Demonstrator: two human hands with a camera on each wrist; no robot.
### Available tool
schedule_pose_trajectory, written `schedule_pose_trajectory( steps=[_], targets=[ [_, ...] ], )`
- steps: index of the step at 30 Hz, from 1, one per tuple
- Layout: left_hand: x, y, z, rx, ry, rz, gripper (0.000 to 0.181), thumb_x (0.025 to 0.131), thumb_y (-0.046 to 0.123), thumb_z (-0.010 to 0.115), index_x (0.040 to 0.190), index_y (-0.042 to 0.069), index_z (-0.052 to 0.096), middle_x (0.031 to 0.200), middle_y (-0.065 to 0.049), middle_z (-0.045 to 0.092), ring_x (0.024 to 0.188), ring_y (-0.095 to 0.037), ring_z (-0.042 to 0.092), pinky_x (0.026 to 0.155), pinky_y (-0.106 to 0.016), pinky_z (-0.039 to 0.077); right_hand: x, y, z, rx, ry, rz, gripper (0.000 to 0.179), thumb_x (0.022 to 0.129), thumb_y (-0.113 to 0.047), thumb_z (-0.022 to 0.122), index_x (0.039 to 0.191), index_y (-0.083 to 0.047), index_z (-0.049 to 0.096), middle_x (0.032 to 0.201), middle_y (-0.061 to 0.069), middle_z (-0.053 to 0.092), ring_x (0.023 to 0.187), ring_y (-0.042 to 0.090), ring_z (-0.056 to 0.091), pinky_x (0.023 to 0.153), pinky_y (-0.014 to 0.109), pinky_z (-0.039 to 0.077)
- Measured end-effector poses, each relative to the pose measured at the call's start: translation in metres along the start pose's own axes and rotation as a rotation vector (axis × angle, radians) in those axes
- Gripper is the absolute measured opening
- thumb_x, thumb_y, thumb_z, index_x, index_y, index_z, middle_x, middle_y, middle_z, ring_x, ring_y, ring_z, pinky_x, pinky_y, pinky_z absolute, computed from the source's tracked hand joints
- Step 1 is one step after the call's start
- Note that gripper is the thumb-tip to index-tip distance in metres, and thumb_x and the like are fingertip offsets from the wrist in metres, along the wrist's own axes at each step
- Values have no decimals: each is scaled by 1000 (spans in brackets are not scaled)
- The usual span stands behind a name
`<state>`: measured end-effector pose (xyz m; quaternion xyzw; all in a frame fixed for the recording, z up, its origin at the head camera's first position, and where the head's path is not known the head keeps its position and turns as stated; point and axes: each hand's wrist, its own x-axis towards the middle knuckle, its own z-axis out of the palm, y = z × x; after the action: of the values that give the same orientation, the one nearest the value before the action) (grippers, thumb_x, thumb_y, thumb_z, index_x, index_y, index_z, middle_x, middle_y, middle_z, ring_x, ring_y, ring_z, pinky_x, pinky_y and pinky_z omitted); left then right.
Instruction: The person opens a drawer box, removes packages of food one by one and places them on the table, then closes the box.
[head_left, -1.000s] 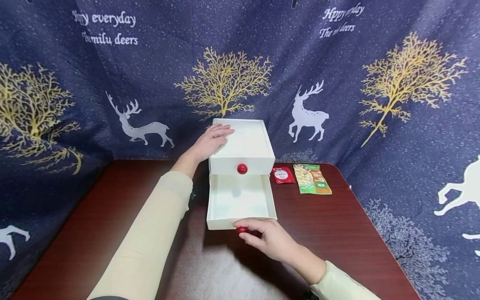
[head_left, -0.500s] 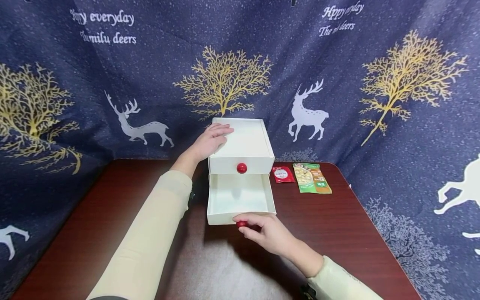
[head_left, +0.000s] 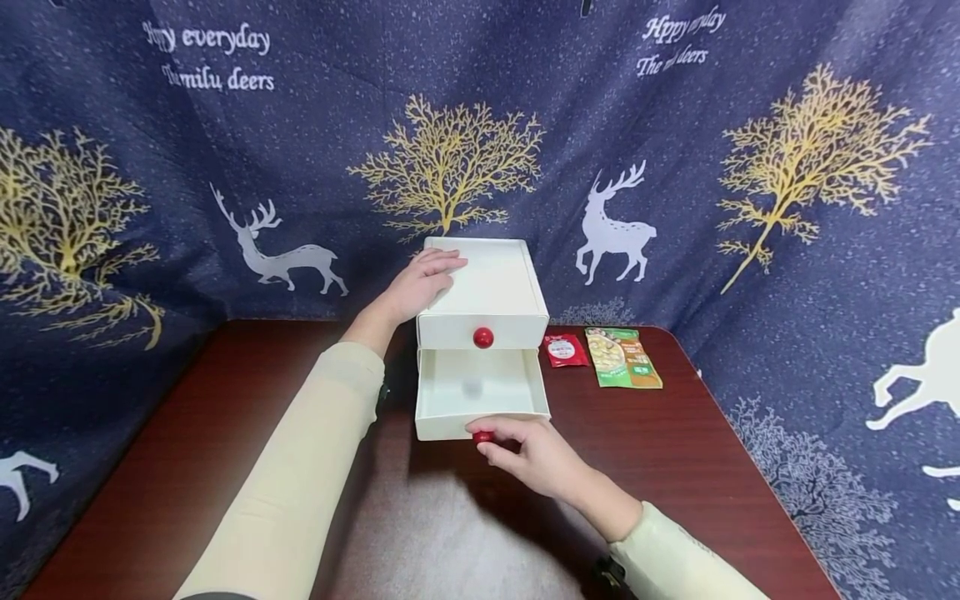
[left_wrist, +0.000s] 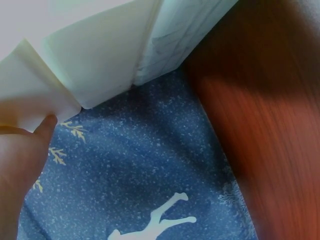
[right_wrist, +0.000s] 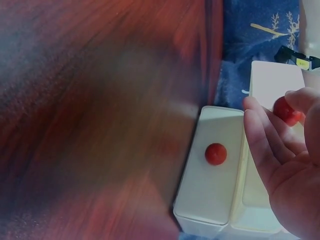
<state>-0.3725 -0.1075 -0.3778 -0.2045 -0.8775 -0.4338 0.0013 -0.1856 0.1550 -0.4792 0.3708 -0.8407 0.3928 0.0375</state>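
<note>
A white drawer cabinet (head_left: 498,279) stands at the back of the table, its upper drawer closed behind a red knob (head_left: 483,337). Below that, a drawer (head_left: 442,428) is pulled partly out, with nothing lying in the part that shows. My right hand (head_left: 542,460) pinches this drawer's round red drawer knob (head_left: 482,436) between thumb and fingers. In the right wrist view a lower closed drawer front (right_wrist: 200,190) with its own red knob (right_wrist: 216,154) also shows. My left hand (head_left: 420,285) rests with extended fingers on the cabinet's top left edge.
To the cabinet's right lie a small red packet (head_left: 566,351) and a green and orange food pouch (head_left: 624,358). A dark blue cloth (head_left: 300,167) printed with deer and trees hangs behind the reddish-brown table (head_left: 705,467).
My right hand has moved away from me with the drawer knob, and the drawer has slid partway further into the cabinet. The left hand has stayed on the cabinet.
</note>
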Motion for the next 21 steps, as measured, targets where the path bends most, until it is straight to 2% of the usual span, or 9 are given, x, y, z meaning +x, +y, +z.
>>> schedule_pose_trajectory(
  steps=[13,21],
  targets=[
    [0,1,0,10,5,11,49,112,23,52,160,16,59,179,-1,40,173,-25,14,141,-55,4,10,5,-3,-17,-2,41,29,103,-10,76,130,-15,80,116,-2,82,98,1,68,86,22,61],
    [-1,2,0,18,8,10,50,111,24,52,160,16,59,178,-1,40,172,-25,16,141,-55,6,17,8,-3,-19,5,35,29,103,-8,75,131,-15,79,116,1,83,98,3,69,86,23,61]
  ],
)
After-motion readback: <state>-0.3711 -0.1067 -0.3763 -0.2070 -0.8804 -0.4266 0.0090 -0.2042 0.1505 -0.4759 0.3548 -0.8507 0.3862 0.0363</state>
